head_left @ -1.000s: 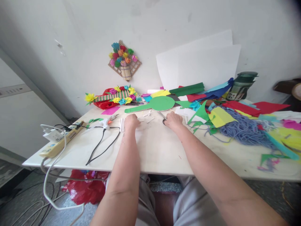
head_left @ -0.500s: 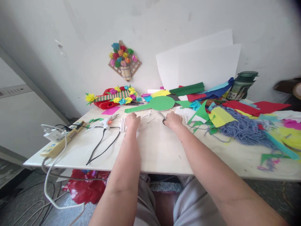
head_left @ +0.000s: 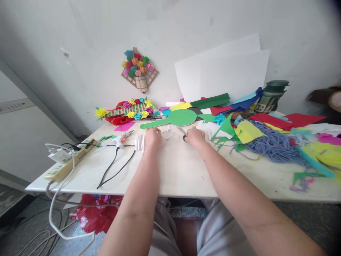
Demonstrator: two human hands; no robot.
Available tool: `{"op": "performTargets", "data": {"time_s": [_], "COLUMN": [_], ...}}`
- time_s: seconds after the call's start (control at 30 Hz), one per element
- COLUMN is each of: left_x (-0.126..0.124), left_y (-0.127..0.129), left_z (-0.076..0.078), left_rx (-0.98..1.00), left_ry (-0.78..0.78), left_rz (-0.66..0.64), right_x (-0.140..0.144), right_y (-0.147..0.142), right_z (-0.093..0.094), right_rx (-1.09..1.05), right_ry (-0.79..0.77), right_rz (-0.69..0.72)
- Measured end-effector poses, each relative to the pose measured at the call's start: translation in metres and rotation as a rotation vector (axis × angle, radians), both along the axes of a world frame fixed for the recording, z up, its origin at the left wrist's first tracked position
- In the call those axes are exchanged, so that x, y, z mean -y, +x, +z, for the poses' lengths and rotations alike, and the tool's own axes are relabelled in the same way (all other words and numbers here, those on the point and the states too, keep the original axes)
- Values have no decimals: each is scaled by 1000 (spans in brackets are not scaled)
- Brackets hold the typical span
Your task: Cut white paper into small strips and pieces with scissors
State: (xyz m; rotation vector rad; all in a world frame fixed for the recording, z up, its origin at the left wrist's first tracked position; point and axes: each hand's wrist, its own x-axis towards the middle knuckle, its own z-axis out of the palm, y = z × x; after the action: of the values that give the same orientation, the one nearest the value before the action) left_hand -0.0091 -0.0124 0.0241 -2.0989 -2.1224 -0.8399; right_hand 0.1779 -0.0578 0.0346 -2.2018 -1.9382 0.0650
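Right hand [head_left: 195, 136]: closed on scissors [head_left: 183, 133] — blades angled away-left.
Left hand [head_left: 152, 137]: grip unclear — white paper bits [head_left: 167, 131] just beyond.

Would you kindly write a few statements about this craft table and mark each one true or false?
1. The right hand rests on a pair of scissors. True.
2. The glue gun lies to the right of the right hand. False: it lies left of the left hand, with its black cord trailing toward the table's front edge.
3. The green paddle-shaped cutout lies beyond both hands. True.
4. The blue yarn is heaped on the left end of the table by the power strip. False: it sits on the right side among the coloured paper scraps.
5. White sheets lean against the wall. True.
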Motion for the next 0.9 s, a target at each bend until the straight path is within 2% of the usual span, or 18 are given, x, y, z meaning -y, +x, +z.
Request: {"op": "performTargets", "data": {"time_s": [0.07, 0.2, 0.3, 0.4, 0.5, 0.63, 0.8, 0.9], "left_x": [-1, -5, -6, -5, -4, 1, 8, 10], "left_y": [7, 15, 14, 11, 6, 1, 0, 4], "left_z": [-5, -13, -11, -4, 5, 14, 22, 22], "left_rx": [-74, -188, -220, -177, -46, 36, 1, -2], "left_ry": [-3, -39, -38, -59, -167, -291, -271, -243], "left_rz": [-123, -130, -133, -83, 38, 86, 125, 86], "right_x": [-1, -1, -1, 0, 1, 1, 0, -1], "right_y": [0, 0, -1, -1, -2, -2, -1, -1], "right_z": [-1, -2, -1, 0, 1, 1, 0, -1], "right_rx": [3, 9, 7, 3, 2, 8, 13, 13], "right_ry": [7, 6, -3, -5, -7, -13, 1, -1], "right_rz": [3, 0, -2, 2, -6, -4, 4, 2]}}
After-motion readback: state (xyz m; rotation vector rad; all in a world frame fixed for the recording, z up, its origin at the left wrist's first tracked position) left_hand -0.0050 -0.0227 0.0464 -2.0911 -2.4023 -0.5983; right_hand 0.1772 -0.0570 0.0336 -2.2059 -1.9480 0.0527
